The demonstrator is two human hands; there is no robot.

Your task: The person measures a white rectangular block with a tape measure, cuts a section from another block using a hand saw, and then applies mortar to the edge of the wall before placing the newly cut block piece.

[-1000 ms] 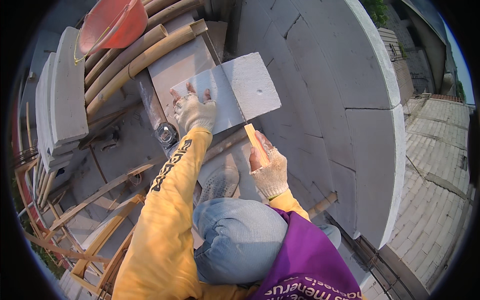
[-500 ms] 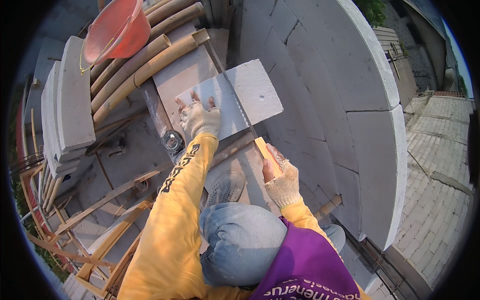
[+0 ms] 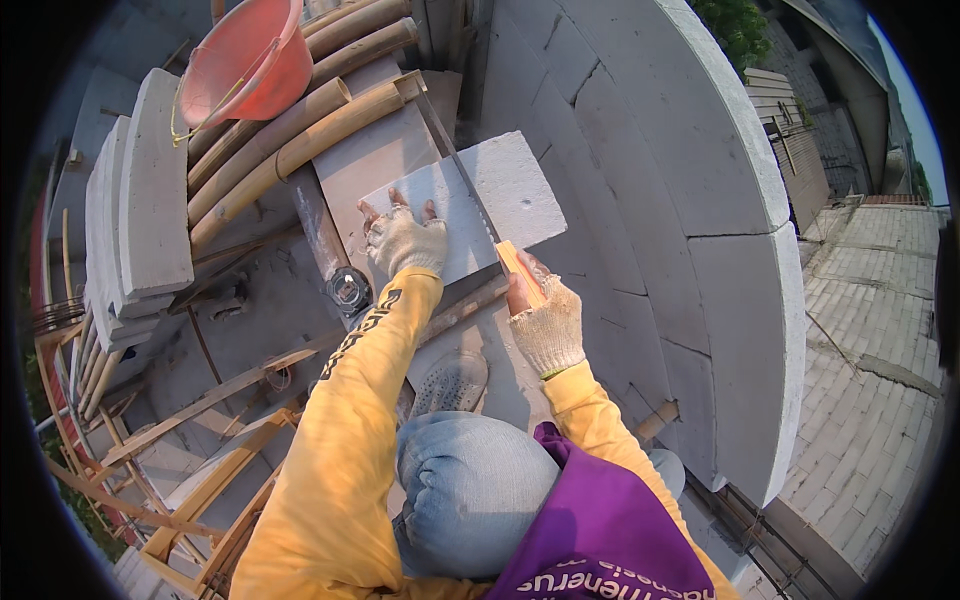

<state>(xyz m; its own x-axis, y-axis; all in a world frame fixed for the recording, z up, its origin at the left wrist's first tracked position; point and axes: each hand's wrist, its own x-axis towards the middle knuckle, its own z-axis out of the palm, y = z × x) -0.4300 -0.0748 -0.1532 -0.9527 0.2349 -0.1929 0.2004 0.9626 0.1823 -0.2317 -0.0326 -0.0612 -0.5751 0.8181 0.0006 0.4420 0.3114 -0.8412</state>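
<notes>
A pale lightweight concrete block (image 3: 515, 190) lies across a plank below me, with one end jutting out toward the wall. My left hand (image 3: 405, 240), in a fingerless knit glove, presses flat on the block with its fingers spread. Wrapped round the wooden handle of a handsaw (image 3: 522, 272) is my right hand (image 3: 548, 318), gloved the same way. The long saw blade (image 3: 462, 170) runs away from me over the block, to the right of my left hand. How deep it sits in the block I cannot tell.
Bamboo poles (image 3: 300, 145) and a red bucket (image 3: 260, 75) lie at the far left, beside stacked blocks (image 3: 155, 200). A black round tape measure (image 3: 349, 288) sits left of my forearm. A block wall (image 3: 640, 180) rises close on the right. Timber pieces (image 3: 215, 500) stand lower left.
My right hand has pushed the saw handle forward and left, closer to the block's edge. My left hand stays pressed on the block; the whole view has shifted slightly.
</notes>
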